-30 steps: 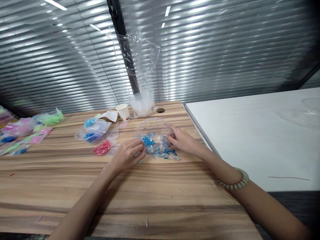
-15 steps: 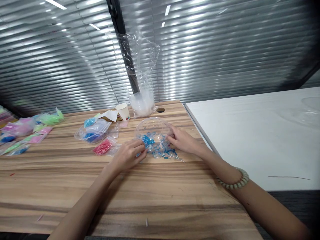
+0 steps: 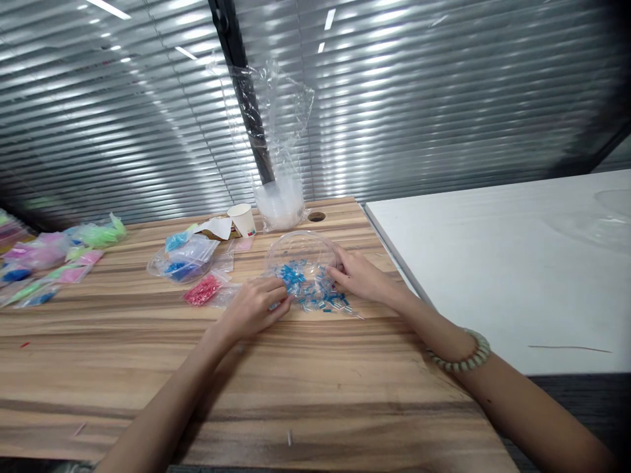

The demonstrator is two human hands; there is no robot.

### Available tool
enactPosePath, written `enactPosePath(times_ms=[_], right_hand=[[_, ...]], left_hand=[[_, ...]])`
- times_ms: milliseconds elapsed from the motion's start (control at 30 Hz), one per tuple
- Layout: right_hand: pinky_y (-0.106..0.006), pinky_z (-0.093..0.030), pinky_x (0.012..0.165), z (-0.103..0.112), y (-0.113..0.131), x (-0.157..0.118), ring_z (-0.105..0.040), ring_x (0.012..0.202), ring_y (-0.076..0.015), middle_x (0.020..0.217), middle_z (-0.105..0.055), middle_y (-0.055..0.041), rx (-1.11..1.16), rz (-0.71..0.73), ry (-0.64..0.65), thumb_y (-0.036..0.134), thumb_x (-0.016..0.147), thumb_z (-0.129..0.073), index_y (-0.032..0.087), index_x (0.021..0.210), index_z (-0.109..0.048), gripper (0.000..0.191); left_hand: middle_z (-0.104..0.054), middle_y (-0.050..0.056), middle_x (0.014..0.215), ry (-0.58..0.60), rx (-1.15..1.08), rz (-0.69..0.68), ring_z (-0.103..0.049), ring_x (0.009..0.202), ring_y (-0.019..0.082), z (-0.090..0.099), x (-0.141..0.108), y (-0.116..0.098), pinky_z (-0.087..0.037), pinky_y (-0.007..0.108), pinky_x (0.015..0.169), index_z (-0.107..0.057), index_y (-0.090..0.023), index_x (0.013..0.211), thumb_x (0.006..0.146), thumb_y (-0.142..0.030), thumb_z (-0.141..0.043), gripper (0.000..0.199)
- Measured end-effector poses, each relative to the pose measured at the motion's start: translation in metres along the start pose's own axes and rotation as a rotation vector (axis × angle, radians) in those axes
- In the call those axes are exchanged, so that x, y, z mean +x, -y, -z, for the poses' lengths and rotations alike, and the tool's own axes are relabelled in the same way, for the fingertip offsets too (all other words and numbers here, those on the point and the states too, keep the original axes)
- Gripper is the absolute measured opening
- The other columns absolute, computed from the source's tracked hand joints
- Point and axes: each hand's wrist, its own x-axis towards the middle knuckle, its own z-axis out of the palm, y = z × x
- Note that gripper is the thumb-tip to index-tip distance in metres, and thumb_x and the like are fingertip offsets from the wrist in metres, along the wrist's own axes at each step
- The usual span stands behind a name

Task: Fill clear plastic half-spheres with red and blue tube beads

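A clear plastic bowl (image 3: 302, 242) is tipped toward me on the wooden table, with small blue and clear tube pieces (image 3: 296, 279) inside it. More of these pieces (image 3: 328, 304) lie spilled in front of its rim. My right hand (image 3: 357, 274) grips the bowl's right side, thumb on the near face and fingers behind. At the bowl's front left, my left hand (image 3: 259, 303) has its fingers curled and the thumb drawn close to the index finger, right beside the blue pieces. Whatever sits between those fingertips is hidden.
Left of the bowl are a bag of red pieces (image 3: 202, 290), a clear dish (image 3: 158, 264) with blue bags and a paper cup (image 3: 242, 220). Bagged stacked cups (image 3: 280, 203) stand behind. Colourful bags (image 3: 49, 249) lie far left; a white table (image 3: 493, 276) adjoins on the right.
My left thumb and fingertips have shifted slightly toward the bowl's front edge. The right hand and the bowl hold the same position.
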Motion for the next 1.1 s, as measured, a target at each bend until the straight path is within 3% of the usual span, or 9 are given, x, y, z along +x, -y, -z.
enactPosePath(times_ms=[267,467,633,833,1100], right_hand=[[-0.024,-0.042,0.059,-0.001,0.000,0.000,-0.059,0.059,-0.0161,0.064,-0.065,0.0018,-0.006,0.005,-0.009,0.015,0.084,-0.044,0.015,0.146,-0.022,0.066],[-0.024,-0.042,0.058,-0.001,0.001,0.000,-0.060,0.059,-0.0163,0.065,-0.065,0.0008,-0.001,0.022,-0.036,0.013,0.082,-0.045,0.015,0.145,-0.025,0.066],[-0.024,-0.043,0.057,-0.002,0.002,0.001,-0.060,0.056,-0.0154,0.064,-0.066,0.0012,0.003,0.008,-0.057,0.011,0.081,-0.045,0.016,0.143,-0.029,0.065],[-0.023,-0.047,0.058,-0.002,0.001,0.001,-0.061,0.054,-0.0145,0.060,-0.065,0.0027,0.036,-0.047,-0.148,0.009,0.078,-0.042,0.016,0.137,-0.041,0.059],[-0.022,-0.049,0.052,0.000,0.004,0.002,-0.062,0.047,-0.0130,0.054,-0.064,0.0040,0.100,-0.126,-0.178,0.007,0.076,-0.040,0.014,0.132,-0.048,0.057]], left_hand=[[-0.056,0.001,0.065,0.000,0.009,0.004,-0.052,0.060,0.011,-0.002,-0.002,0.002,-0.037,0.022,0.056,-0.055,-0.016,0.069,0.091,-0.019,-0.042,0.026],[-0.058,0.002,0.066,-0.097,0.045,0.033,-0.053,0.060,0.011,0.003,-0.002,0.006,-0.038,0.022,0.055,-0.053,-0.016,0.067,0.089,-0.017,-0.046,0.023],[-0.060,0.004,0.077,-0.216,0.041,0.064,-0.054,0.066,0.010,0.005,-0.003,0.008,-0.041,0.021,0.058,-0.050,-0.016,0.065,0.085,-0.013,-0.048,0.020],[-0.054,0.001,0.072,-0.420,0.035,0.074,-0.051,0.063,0.008,0.008,-0.001,0.009,-0.042,0.020,0.058,-0.045,-0.017,0.061,0.081,-0.007,-0.050,0.022],[-0.061,0.000,0.069,-0.648,0.144,0.241,-0.058,0.066,0.009,0.015,-0.001,0.015,-0.046,0.021,0.061,-0.048,-0.017,0.061,0.079,-0.011,-0.058,0.022]])
